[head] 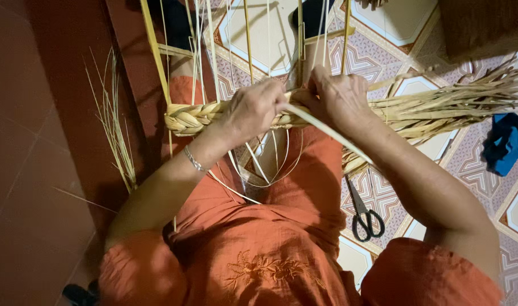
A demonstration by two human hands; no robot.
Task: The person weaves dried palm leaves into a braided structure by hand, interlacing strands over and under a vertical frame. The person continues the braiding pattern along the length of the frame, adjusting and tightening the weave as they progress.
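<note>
The person wore an orange-red garment with short sleeves and tone-on-tone floral embroidery at six o'clock. A thin silver bracelet circled the left wrist; at nine o'clock of it, possibly beaded, though blur hid detail.

Black-handled scissors lie on the patterned tile floor, a blue cloth near

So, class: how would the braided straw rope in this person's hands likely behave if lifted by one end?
The braided rope would probably bend and sag, being plaited from thin strands. It looks light, dry plant fibre. The loose strands fan out unbound, so they would likely flop apart.
</note>
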